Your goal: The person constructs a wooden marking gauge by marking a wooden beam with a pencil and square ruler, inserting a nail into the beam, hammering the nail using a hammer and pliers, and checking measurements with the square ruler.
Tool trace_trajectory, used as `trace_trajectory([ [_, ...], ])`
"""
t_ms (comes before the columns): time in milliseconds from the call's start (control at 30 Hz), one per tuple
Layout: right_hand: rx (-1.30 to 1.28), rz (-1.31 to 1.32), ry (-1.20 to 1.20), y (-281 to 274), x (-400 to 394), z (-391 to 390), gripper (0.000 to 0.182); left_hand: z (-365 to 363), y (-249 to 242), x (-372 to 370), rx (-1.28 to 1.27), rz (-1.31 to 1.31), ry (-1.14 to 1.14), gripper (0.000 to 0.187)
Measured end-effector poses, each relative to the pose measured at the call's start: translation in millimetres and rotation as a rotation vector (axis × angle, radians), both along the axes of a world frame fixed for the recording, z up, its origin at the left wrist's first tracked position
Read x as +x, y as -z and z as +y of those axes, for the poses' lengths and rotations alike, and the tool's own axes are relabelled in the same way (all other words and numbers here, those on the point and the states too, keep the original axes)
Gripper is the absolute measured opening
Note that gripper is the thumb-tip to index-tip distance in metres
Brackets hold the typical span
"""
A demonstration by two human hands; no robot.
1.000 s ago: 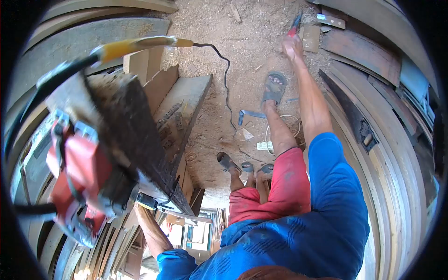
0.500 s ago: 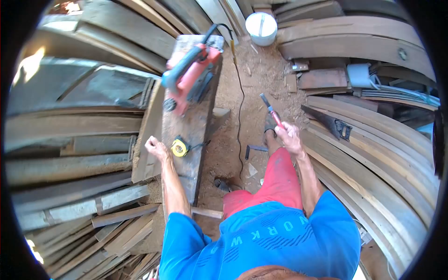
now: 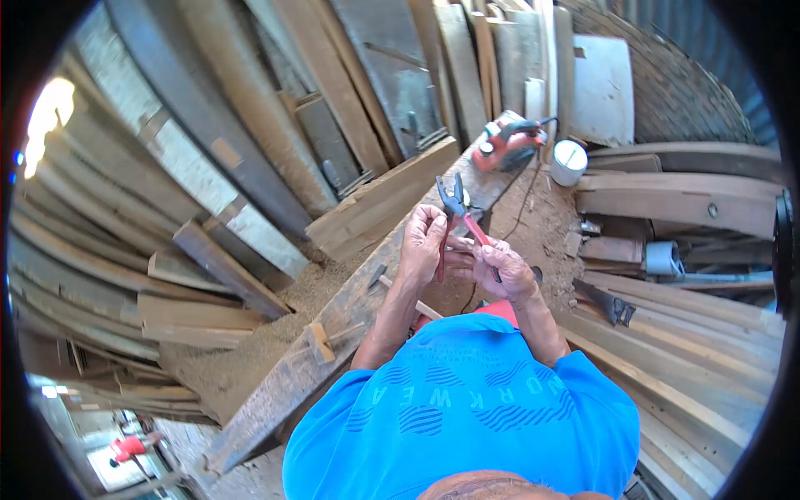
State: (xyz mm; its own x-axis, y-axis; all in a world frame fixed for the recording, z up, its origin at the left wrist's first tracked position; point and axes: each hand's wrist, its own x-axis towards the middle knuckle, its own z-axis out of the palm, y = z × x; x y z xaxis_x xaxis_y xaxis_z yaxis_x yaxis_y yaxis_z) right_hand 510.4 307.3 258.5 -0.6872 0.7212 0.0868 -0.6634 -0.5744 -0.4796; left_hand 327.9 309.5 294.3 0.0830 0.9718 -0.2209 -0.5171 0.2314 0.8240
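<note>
Pliers with red handles and dark jaws (image 3: 452,197) are held up in front of the body, their handles spread. My left hand (image 3: 423,240) is closed around one handle. The other handle is in my right hand (image 3: 507,268), whose fingers partly reach behind the pliers toward the left hand. Below them lies a long wooden bench plank (image 3: 367,304), running diagonally. A red power planer (image 3: 507,152) rests at its far end. Partly hidden behind the pliers is something yellow. A hammer (image 3: 379,277) lies by my left forearm, its handle partly covered.
A small wooden block (image 3: 319,342) sits on the bench's near part. The white bucket (image 3: 569,163) stands beyond the planer. A handsaw (image 3: 608,302) lies on stacked boards at right. Boards lean at left. A person in red (image 3: 129,449) is far off at lower left.
The view has swung left. My left hand has come across to the pliers, which were in my right hand alone. The pliers' handles now stand apart.
</note>
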Motion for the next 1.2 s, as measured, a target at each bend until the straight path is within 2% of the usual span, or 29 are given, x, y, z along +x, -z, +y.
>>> trace_trajectory([
  [33,-0.010,0.028,-0.065,-7,-14,-4,0.063,-7,-3,-11,0.050,-0.019,-0.069,0.009],
  [100,-0.027,-0.001,-0.151,-11,-32,-9,0.055,-17,-7,-29,0.144,-0.053,-0.201,0.009],
  [133,-0.039,-0.017,-0.190,-15,-41,-11,0.051,-20,-1,-38,0.200,0.019,-0.250,0.008],
  [167,-0.042,-0.085,-0.202,-21,-48,-15,0.032,-23,12,-45,0.250,0.089,-0.297,0.008],
  [200,-0.025,-0.095,-0.226,-20,-53,-16,0.028,-26,9,-48,0.299,0.161,-0.342,0.008],
  [267,0.007,-0.111,-0.273,-11,-63,-17,0.020,-37,4,-54,0.243,-0.020,-0.291,0.007],
  [300,0.074,-0.241,-0.141,-12,-71,-23,0.022,-44,0,-55,0.214,-0.113,-0.265,0.007],
  [400,0.327,-0.481,-0.003,-31,-68,-21,0.026,-46,-3,-57,0.273,-0.082,-0.339,0.006],
  [433,0.500,-0.690,0.106,-37,-69,-24,0.030,-50,-7,-58,0.273,-0.141,-0.337,0.006],
  [533,0.621,-0.838,0.014,-59,-57,-29,0.031,-60,-15,-60,0.227,-0.249,-0.341,0.006],
  [567,0.821,-0.857,0.111,-64,-56,-28,0.025,-64,-16,-59,0.206,-0.244,-0.346,0.007],
  [667,0.557,-0.763,0.143,-46,-51,-28,0.019,-71,-21,-59,0.179,-0.220,-0.353,0.008],
  [700,0.681,-0.842,0.272,-52,-54,-30,0.017,-72,-22,-60,0.186,-0.206,-0.355,0.008],
  [800,0.469,-0.778,0.292,-76,-62,-44,0.016,-76,-25,-63,0.212,-0.144,-0.376,0.008],
  [833,0.468,-0.839,0.209,-86,-59,-43,0.017,-77,-26,-65,0.222,-0.117,-0.382,0.008],
  [933,0.392,-0.764,-0.102,-60,-42,-29,0.020,-79,-24,-72,0.184,-0.099,-0.417,0.008],
  [1100,0.568,-0.650,-0.048,-68,-49,-37,0.032,-81,-35,-84,0.196,-0.215,-0.498,0.002],
  [1200,0.644,-0.674,-0.051,-63,-66,-40,0.039,-80,-16,-105,0.300,-0.208,-0.430,0.003],
])
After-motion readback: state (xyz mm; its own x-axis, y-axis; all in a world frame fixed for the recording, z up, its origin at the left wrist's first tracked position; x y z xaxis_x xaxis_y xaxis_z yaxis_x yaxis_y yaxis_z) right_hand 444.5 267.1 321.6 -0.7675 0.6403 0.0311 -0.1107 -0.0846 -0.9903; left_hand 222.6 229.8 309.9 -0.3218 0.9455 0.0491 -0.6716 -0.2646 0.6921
